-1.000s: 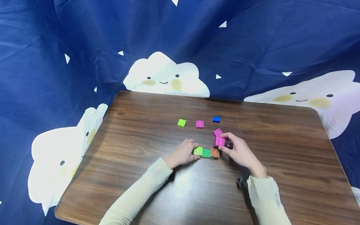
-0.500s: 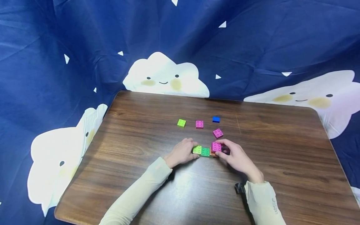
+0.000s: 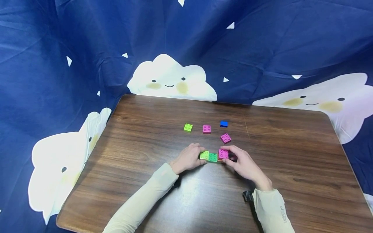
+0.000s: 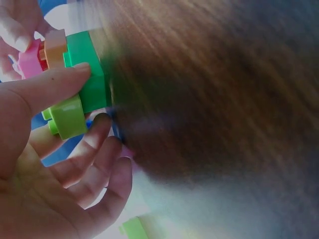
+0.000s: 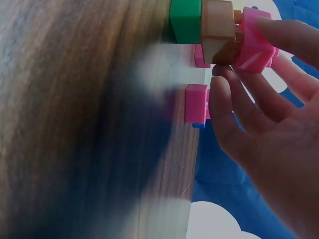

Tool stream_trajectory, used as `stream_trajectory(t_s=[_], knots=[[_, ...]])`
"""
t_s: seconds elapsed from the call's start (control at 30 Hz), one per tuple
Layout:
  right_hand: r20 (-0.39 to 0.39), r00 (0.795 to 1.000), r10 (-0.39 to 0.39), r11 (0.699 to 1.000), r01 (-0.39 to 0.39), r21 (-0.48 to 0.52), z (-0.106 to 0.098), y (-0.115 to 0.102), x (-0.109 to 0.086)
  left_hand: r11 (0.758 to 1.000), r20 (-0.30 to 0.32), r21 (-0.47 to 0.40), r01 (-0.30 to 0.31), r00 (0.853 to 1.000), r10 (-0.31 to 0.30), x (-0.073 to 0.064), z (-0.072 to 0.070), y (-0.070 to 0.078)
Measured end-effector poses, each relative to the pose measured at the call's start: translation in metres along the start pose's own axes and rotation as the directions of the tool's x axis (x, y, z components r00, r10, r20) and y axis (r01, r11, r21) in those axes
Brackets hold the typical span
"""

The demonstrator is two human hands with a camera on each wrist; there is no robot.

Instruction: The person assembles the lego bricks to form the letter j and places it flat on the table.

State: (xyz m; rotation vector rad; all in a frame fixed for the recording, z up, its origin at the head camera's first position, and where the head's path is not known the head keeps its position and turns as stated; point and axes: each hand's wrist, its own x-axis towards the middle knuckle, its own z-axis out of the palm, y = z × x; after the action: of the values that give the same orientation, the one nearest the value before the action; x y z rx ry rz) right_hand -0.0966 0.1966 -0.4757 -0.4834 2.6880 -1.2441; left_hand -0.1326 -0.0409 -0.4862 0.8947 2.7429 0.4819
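Note:
In the head view, a green toy building brick (image 3: 213, 157) bears a lime brick (image 3: 204, 155) at its left end and an orange brick (image 4: 56, 47) at its right end. My left hand (image 3: 189, 157) grips this assembly, its thumb lying along the green brick in the left wrist view. Between thumb and fingers, my right hand (image 3: 244, 165) pinches a pink brick (image 3: 223, 154) on top of the orange one. Orange studs show in the narrow gap between those two in the right wrist view (image 5: 238, 27). From the head, the pink brick covers most of the orange one.
Behind the hands on the wooden table (image 3: 140, 129) lie a loose lime brick (image 3: 188, 127), a magenta brick (image 3: 207, 129), a blue brick (image 3: 224, 124) and another magenta brick (image 3: 225, 138). A blue cloud-patterned cloth (image 3: 233, 58) hangs beyond the table's far edge.
My right hand has brought the pink brick down and slightly left, from beside the loose magenta brick onto the orange brick. The left hand has stayed nearly still on the assembly.

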Motion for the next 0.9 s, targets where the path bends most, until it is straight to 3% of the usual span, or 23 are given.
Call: stream_trajectory(t_s=[0.53, 0.9], knots=[[-0.059, 0.996, -0.068, 0.995, 0.063, -0.082, 0.0, -0.004, -0.003, 1.0, 0.005, -0.004, 0.004, 1.0, -0.004, 0.002, 0.001, 0.001], [-0.032, 0.998, 0.054, 0.991, -0.057, -0.122, 0.001, -0.013, 0.0, 1.0, -0.018, -0.009, -0.018, 1.0, 0.018, 0.001, 0.001, 0.0]])
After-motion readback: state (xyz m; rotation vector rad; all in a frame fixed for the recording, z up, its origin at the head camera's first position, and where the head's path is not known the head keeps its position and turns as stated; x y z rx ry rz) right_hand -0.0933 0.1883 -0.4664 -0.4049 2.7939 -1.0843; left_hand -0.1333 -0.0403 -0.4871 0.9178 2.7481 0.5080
